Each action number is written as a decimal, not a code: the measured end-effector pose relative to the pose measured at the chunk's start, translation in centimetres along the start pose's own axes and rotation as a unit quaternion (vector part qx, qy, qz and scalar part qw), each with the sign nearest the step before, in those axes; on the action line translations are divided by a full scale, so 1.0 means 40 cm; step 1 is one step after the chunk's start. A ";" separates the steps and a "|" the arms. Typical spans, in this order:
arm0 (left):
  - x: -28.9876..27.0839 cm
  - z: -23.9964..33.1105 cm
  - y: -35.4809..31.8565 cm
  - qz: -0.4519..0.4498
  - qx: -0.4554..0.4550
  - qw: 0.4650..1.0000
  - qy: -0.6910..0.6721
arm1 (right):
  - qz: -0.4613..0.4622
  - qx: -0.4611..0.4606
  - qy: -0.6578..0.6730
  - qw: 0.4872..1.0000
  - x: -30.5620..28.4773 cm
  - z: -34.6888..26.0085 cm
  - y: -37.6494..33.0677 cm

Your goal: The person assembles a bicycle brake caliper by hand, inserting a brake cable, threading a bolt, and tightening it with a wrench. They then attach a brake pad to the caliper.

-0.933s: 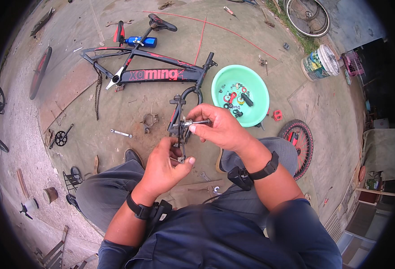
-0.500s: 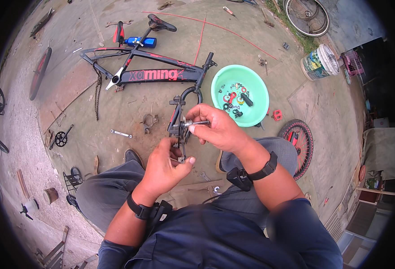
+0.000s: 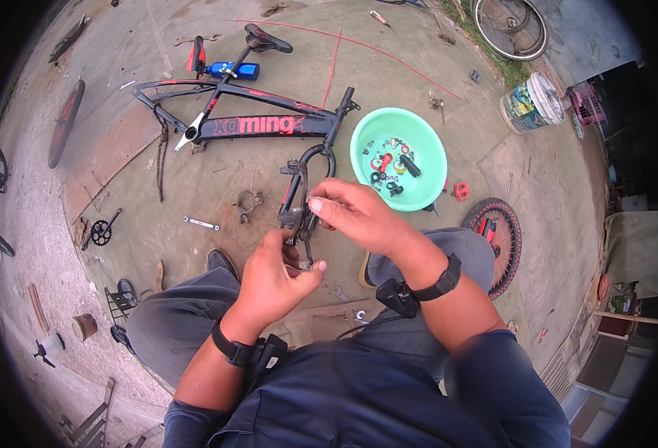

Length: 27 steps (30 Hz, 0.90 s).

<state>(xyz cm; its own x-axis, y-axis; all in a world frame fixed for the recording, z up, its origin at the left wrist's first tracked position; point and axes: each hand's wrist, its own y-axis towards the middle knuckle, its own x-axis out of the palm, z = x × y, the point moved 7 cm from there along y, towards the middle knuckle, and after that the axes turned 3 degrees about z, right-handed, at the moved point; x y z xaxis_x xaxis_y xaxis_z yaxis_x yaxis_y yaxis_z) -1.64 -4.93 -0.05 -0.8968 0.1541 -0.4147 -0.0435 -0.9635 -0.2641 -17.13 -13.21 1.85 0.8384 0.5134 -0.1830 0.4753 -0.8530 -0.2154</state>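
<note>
The bicycle frame [image 3: 262, 125] lies on its side, dark with red lettering, and its black fork [image 3: 291, 196] points toward me. My left hand [image 3: 275, 275] is closed at the fork's near end, thumb and fingers round a thin dark brake arm [image 3: 306, 243] with a small metal piece at its tip. Just above it, my right hand [image 3: 351, 213] is closed in a pinch beside the fork leg. Whatever its fingers hold is hidden. A mint-green basin [image 3: 434, 173] with loose bike parts stands right of the fork.
A spanner [image 3: 202, 222] and a rusty metal bracket [image 3: 247, 205] lie left of the fork. The crankset [image 3: 102, 232] is farther left. Right of my knee rests a wheel [image 3: 502, 250], with a red pedal [image 3: 461, 191] near it. A bucket [image 3: 529, 104] stands at far right.
My right hand has shifted slightly left, its fingers now against the fork. The silver rod-like tool it held across the fork no longer shows. My left hand has kept its place.
</note>
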 end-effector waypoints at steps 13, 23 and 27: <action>0.016 0.022 -0.005 0.040 0.053 0.991 0.119 | 0.087 -0.063 -0.157 0.982 0.017 -0.027 0.000; -0.029 0.028 -0.008 0.070 0.056 0.991 0.095 | 0.083 -0.111 -0.050 0.989 0.004 -0.029 -0.009; -0.042 0.027 -0.009 0.077 0.072 0.993 0.051 | 0.096 -0.113 -0.030 0.989 -0.013 -0.034 -0.007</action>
<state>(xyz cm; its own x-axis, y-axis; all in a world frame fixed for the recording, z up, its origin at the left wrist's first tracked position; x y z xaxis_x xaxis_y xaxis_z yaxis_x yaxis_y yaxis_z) -0.58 -5.09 1.66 -0.8491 0.0176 -0.5279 0.0204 -0.9976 -0.0662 -17.34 -13.37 3.32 0.9045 0.3396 -0.2580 0.3627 -0.9308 0.0463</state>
